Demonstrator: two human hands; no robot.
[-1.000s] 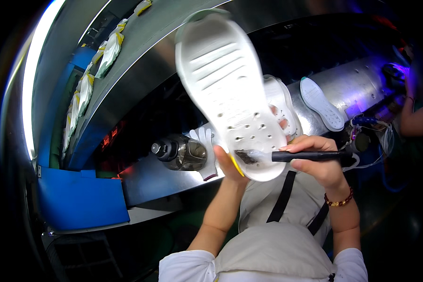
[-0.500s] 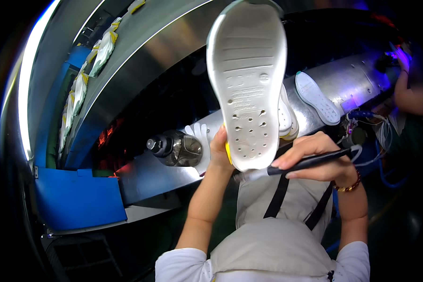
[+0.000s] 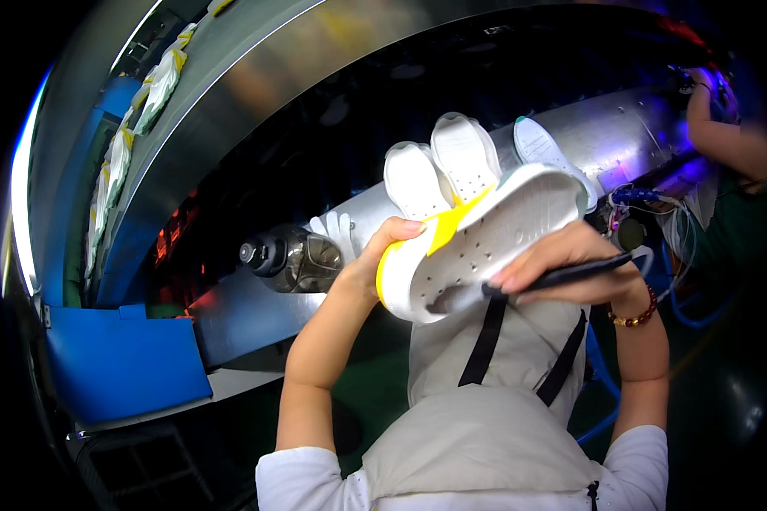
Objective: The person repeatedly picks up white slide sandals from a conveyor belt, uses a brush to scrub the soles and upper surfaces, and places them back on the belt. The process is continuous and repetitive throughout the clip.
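My left hand (image 3: 375, 255) grips the heel end of a white shoe sole (image 3: 486, 238) with a yellow edge, held tilted with its toe up to the right. My right hand (image 3: 562, 264) holds a thin black brush (image 3: 562, 274) like a pen, its tip against the sole's perforated inner face near the heel. Both hands are raised in front of my chest, over a grey apron with black straps.
Three more white soles (image 3: 460, 162) lie on the curved metal conveyor ledge (image 3: 256, 298) behind. A dark plastic bottle (image 3: 285, 255) and a white glove (image 3: 337, 232) rest on the ledge. A blue bin (image 3: 119, 362) sits lower left. Another person's arm (image 3: 724, 136) works far right.
The sole has swung from upright with its tread facing me to tilted sideways showing its inner face. My right hand with the brush has moved onto the inner heel area.
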